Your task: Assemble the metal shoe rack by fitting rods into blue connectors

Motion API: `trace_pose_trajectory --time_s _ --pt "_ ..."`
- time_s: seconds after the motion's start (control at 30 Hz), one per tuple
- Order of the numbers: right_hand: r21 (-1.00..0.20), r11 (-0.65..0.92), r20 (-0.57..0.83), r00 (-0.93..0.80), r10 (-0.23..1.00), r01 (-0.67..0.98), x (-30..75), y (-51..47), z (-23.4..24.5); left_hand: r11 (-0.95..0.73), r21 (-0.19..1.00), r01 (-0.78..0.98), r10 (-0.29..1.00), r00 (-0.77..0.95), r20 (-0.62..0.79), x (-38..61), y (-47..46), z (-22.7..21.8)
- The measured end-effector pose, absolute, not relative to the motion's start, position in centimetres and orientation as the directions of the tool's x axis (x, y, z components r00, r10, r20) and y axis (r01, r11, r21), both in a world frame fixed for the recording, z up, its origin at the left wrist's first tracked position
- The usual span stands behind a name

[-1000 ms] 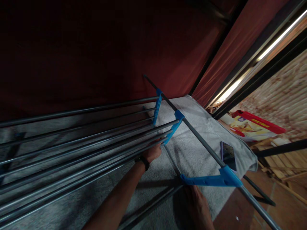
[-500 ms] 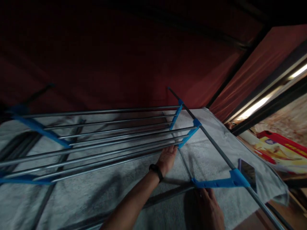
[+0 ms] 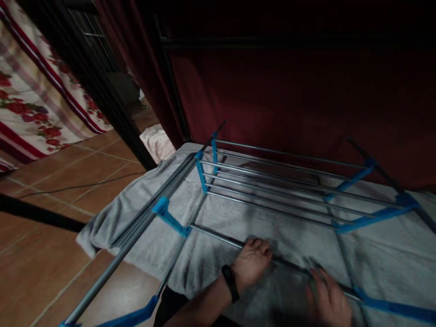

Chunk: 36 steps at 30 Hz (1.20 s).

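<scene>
A drying rack with grey rods (image 3: 272, 181) and blue plastic joints (image 3: 169, 217) lies low, with a pale grey towel (image 3: 218, 218) spread under its rods. My left hand (image 3: 252, 263), a black band on its wrist, curls its fingers over the front rod (image 3: 214, 234) and the towel below it. My right hand (image 3: 329, 299) is further right along the same rod. It is smeared by motion, with its fingers stretched out over the towel and nothing seen in them.
Brown floor tiles (image 3: 51, 245) run along the left, with a thin black cable (image 3: 78, 185) across them. A flowered, red-striped cloth (image 3: 23, 109) hangs at far left. A black post (image 3: 102, 100) and dark red curtains (image 3: 289, 100) stand behind the rack. A pale folded cloth (image 3: 156, 141) lies by the post.
The view has swung from the rack's right end to its left end. My left hand left the inner rods and now closes on the front rod. My right hand moved off the blue joint.
</scene>
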State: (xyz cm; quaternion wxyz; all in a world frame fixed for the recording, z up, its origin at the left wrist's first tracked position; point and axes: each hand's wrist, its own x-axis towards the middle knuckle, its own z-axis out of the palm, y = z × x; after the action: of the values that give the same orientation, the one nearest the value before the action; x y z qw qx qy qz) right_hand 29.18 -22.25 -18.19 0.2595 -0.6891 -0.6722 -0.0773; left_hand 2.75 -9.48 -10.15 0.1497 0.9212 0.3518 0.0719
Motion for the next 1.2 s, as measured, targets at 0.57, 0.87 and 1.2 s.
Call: trace_pose_trajectory --time_s 0.57,0.87,1.2 --pt "-0.106 0.304 0.345 -0.252 0.904 0.947 27.3 -17.7 -18.7 -0.55 0.489 0.677 0.832 0.496 0.249 -0.5 -13.8 -9.3" --pt "-0.032 0.266 0.328 -0.242 0.913 0.963 26.9 -17.8 -19.5 0.057 0.692 0.719 0.802 -0.447 0.398 -16.6 -15.8 -12.9" --pt "0.009 0.281 0.328 -0.268 0.906 0.96 27.4 -17.9 -20.0 0.063 0.896 0.439 0.814 -0.542 0.208 -17.0 -9.8 -14.2"
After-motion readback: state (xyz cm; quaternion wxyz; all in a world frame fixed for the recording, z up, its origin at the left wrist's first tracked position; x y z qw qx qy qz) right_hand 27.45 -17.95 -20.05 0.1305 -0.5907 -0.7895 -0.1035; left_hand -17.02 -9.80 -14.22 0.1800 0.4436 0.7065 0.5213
